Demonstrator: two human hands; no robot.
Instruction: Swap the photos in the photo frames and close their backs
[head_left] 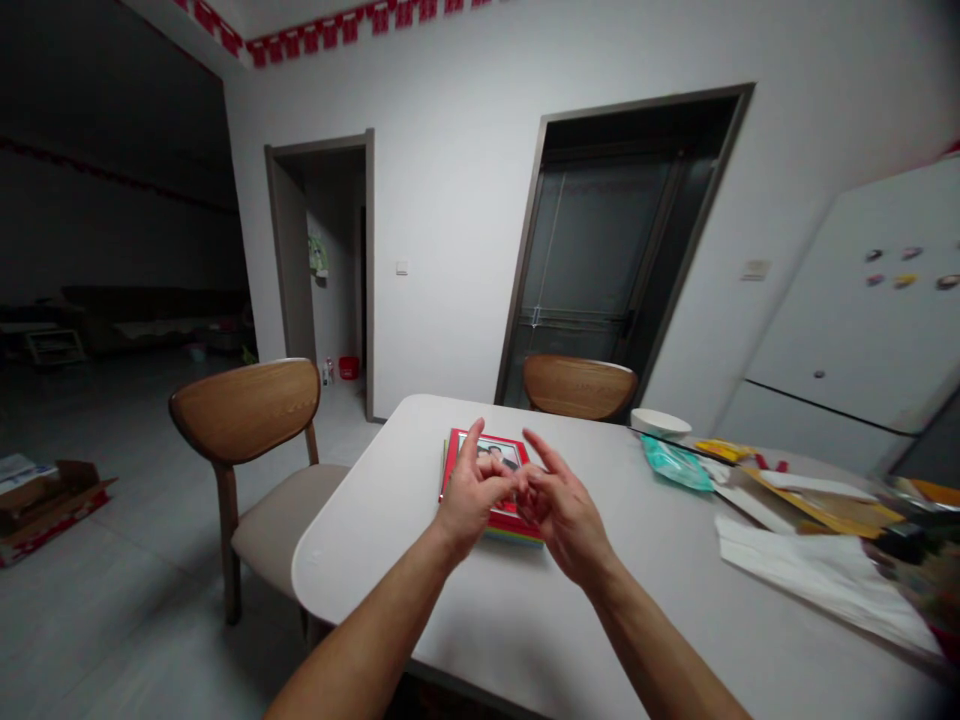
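My left hand [472, 492] and my right hand [561, 510] are raised side by side above the white table [525, 610], fingertips touching each other. On each hand the index finger points up while the other fingers curl in. I see nothing held in either hand. Directly behind them a small stack of books [491, 470] lies flat on the table, the top one red-framed with a picture on its cover.
Two wooden chairs stand at the table, one on the left [255, 430], one at the far side [579, 385]. A white bowl [660, 423], a teal packet [676, 465], papers and white sheets [817, 575] crowd the right side. A cardboard box [45, 500] sits on the floor.
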